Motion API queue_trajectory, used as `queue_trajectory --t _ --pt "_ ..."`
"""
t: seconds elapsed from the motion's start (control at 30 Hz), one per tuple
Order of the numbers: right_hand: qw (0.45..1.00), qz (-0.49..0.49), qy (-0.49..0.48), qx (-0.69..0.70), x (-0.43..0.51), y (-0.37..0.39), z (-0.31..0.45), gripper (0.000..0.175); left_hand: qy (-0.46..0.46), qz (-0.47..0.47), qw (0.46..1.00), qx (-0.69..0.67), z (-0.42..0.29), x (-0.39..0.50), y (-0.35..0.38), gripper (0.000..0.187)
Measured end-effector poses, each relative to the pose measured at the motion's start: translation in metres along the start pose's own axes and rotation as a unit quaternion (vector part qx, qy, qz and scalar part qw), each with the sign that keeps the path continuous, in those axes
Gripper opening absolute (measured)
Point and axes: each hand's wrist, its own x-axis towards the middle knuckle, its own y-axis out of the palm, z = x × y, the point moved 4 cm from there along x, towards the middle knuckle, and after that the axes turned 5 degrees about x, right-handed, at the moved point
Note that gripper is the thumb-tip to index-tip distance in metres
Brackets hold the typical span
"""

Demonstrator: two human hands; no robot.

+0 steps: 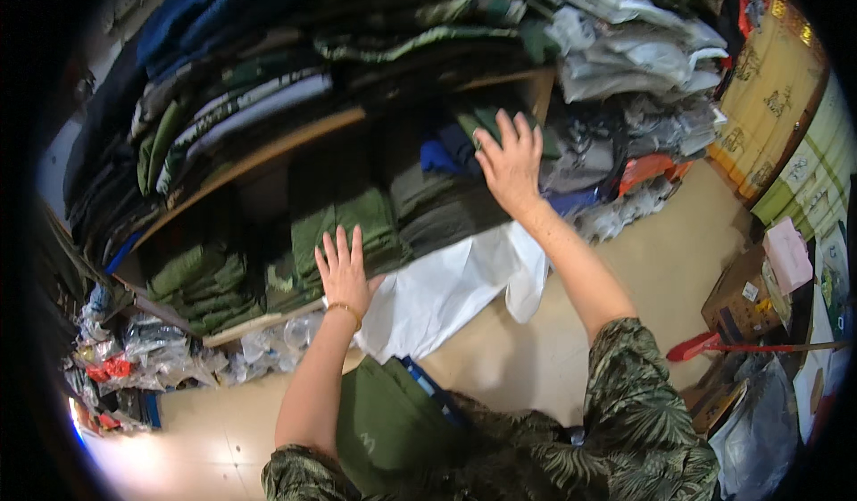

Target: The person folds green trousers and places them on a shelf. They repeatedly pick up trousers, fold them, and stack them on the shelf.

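Note:
My left hand (347, 270), a bangle at its wrist, lies with spread fingers at the front of a stack of folded green garments (348, 216) on a low wooden shelf. Higher up on the right, my right hand (512, 163) has its fingers apart over dark green folded cloth (469, 123), beside a blue garment (438, 156). Between the hands are dark grey folded garments (442, 200). A white sheet (448, 287) hangs from the shelf front. Folded green cloth (392, 414) is against my body.
Piles of camouflage and dark clothing (248, 79) lie above the shelf board (288, 146). Plastic-wrapped garments (629, 59) are stacked at the right, more plastic bags (167, 347) at lower left. On the right stand a cardboard box (743, 293) and a red-headed tool (696, 347).

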Motion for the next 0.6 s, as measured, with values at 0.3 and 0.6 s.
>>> queue_trajectory --t 0.3,0.6 --pt "0.993 0.061 0.07 0.075 -0.008 0.021 -0.013 0.037 -0.002 0.027 0.997 -0.078 0.006 -0.002 -0.005 0.096" --pt "0.94 0.128 0.043 0.313 -0.097 -0.037 0.08 0.058 0.038 0.063 0.977 -0.201 0.023 -0.062 -0.014 0.084"
